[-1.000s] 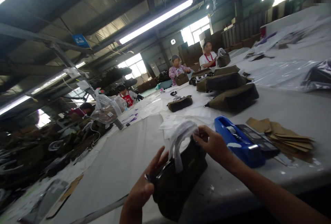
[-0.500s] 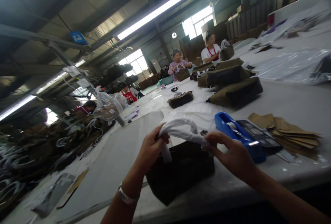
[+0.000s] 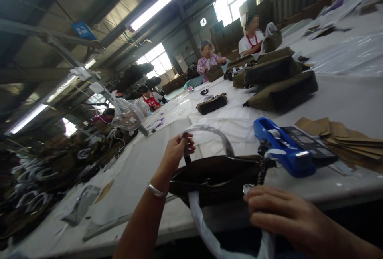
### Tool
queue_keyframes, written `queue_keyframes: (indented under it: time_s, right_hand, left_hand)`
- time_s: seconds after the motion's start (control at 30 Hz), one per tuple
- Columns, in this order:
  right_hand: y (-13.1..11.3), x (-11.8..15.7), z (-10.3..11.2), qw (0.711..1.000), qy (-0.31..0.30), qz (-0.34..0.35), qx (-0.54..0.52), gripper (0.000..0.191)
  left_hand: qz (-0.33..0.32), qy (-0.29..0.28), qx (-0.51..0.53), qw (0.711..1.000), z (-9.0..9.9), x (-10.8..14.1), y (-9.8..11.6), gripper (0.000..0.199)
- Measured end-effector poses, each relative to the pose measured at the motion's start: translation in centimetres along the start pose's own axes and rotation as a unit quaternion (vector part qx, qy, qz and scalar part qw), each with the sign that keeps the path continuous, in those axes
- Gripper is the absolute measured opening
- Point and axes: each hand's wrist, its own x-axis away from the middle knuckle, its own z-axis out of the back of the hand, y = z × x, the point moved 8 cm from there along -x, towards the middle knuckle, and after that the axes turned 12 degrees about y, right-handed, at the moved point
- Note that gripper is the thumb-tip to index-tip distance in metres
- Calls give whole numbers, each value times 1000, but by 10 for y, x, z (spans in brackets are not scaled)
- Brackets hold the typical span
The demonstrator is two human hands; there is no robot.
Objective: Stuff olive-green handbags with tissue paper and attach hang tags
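Note:
A dark olive bag stands at the table's near edge, its top open and a zipper pull showing inside. Wrapped in white, its far handle arches up, and my left hand is closed round the left end of it. The near handle, also wrapped, hangs down over the table edge. My right hand is at the bag's right front corner, fingers pressed together beside a small shiny piece; its exact hold is hidden. A dark beaded strap hangs at the bag's right end.
Right of the bag are a blue tape dispenser, a black device and brown paper pieces. More olive bags and a small pouch lie farther back. Several people work beyond; dark bags are heaped at left.
The two handles have come apart, the near one dropping toward me, and the bag's mouth now shows open. My right hand has moved down and nearer. The view has shifted slightly.

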Motion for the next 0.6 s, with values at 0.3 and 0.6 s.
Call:
queue_keyframes:
  time_s: [0.3, 0.6]
  right_hand:
    - [11, 7, -3, 996, -10, -3, 85, 51]
    - [17, 4, -5, 999, -44, -21, -1, 56]
  left_hand:
    - [-450, 220, -326, 802, 7, 86, 66, 14]
    - [-231, -173, -317, 903, -30, 98, 20, 10]
